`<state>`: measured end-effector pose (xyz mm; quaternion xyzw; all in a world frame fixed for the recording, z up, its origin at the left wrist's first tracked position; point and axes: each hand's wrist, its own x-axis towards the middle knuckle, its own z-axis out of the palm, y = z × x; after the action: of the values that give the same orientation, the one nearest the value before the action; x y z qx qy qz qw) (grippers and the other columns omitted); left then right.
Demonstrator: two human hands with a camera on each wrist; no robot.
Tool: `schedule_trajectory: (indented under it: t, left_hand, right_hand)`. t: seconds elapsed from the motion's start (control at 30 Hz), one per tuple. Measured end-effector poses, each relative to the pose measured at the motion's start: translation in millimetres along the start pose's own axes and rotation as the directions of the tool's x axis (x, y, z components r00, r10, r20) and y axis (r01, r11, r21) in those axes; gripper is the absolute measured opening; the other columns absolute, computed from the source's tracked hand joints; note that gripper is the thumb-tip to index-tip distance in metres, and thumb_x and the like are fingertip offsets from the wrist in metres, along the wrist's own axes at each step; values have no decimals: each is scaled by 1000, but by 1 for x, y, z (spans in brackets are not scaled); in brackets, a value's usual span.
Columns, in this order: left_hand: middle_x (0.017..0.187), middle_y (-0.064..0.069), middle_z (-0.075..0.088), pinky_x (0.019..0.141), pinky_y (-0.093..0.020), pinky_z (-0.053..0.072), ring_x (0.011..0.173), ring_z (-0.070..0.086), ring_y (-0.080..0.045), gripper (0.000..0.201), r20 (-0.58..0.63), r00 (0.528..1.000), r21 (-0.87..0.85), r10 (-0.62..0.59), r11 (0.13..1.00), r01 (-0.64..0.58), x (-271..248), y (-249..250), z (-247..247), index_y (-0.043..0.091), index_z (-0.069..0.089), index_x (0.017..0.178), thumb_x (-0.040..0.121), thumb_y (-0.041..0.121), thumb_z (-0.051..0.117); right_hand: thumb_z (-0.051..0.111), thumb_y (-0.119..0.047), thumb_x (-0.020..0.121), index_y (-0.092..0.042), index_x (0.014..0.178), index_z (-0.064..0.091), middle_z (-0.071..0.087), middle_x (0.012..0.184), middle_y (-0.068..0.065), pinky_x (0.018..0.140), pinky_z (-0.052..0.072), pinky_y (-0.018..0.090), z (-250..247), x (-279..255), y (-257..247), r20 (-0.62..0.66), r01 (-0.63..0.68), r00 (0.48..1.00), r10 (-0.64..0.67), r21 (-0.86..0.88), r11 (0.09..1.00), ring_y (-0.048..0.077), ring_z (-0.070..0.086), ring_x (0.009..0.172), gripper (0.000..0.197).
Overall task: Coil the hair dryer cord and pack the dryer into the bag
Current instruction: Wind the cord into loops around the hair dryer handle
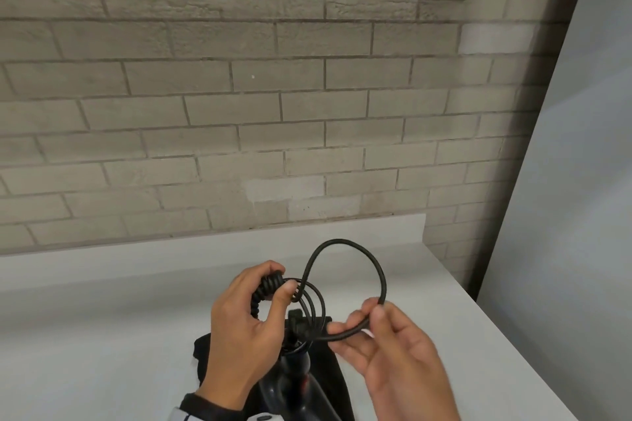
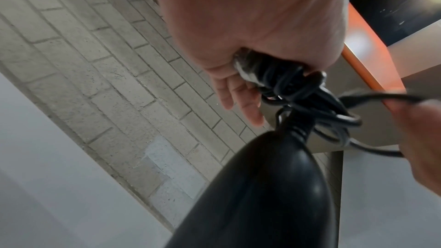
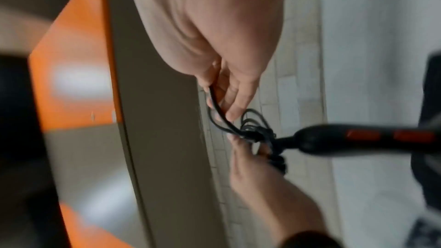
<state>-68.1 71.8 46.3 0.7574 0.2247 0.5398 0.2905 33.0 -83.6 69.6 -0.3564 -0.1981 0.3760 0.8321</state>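
Observation:
My left hand (image 1: 253, 314) grips a bunch of coiled black cord (image 1: 273, 287) above the counter, thumb pressing the loops. From it a free loop of cord (image 1: 345, 246) arcs up and over to my right hand (image 1: 379, 328), which pinches the cord between thumb and fingers. The black hair dryer (image 1: 294, 383) hangs below my left hand, its handle (image 2: 257, 191) large in the left wrist view; orange buttons show on the dryer handle (image 3: 362, 139) in the right wrist view. A black bag (image 1: 328, 376) lies on the counter under the dryer.
The white counter (image 1: 119, 335) runs back to a grey brick wall (image 1: 239, 113). Its right edge (image 1: 513, 335) drops off beside a pale wall panel. An orange-edged cabinet (image 2: 362, 44) hangs overhead.

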Motion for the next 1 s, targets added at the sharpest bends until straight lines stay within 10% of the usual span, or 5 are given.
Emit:
schedule_trajectory:
  t: [0.1,0.2,0.5,0.7,1.0]
  left_hand:
    - [88,11,70,73,-24,56,76,70,-15,25,-19,1000,-14,-11,1000,10,2,-2,-3,25,68,101,85,45,66]
    - [79,9,71,69,-20,54,71,68,-12,16,-7,999,-14,-38,999,38,5,-5,-5,27,69,96,87,41,67]
    - [72,12,69,61,-20,50,60,58,-5,17,25,971,-280,-239,930,237,4,-11,-9,33,76,91,78,44,78]
    - [84,12,72,69,-14,48,70,58,-2,20,30,966,-323,-258,912,253,3,-11,-9,36,76,98,78,33,73]
    - [94,10,75,78,-10,51,91,69,-8,18,53,974,-268,-220,937,226,1,-1,-6,24,76,96,78,26,72]
  right_hand:
    - [99,-21,33,-2,77,71,56,58,8,37,52,28,1,2,-27,-25,-67,997,78,283,957,16,58,40,56]
    - [80,-26,69,-2,94,69,46,59,2,26,30,14,-7,3,-49,-14,-71,997,73,134,988,7,32,29,36]
    - [53,-28,93,-32,88,70,55,61,-8,54,48,37,-93,18,-25,52,231,934,-353,-843,486,10,48,54,18]
    - [68,-15,87,-52,86,60,60,88,-19,72,42,5,-149,19,7,207,229,933,-293,-973,40,5,58,80,38]
    - [71,-61,49,-68,95,46,39,108,-27,86,32,24,-142,13,30,-6,-8,998,-63,-1000,-25,22,51,105,52]
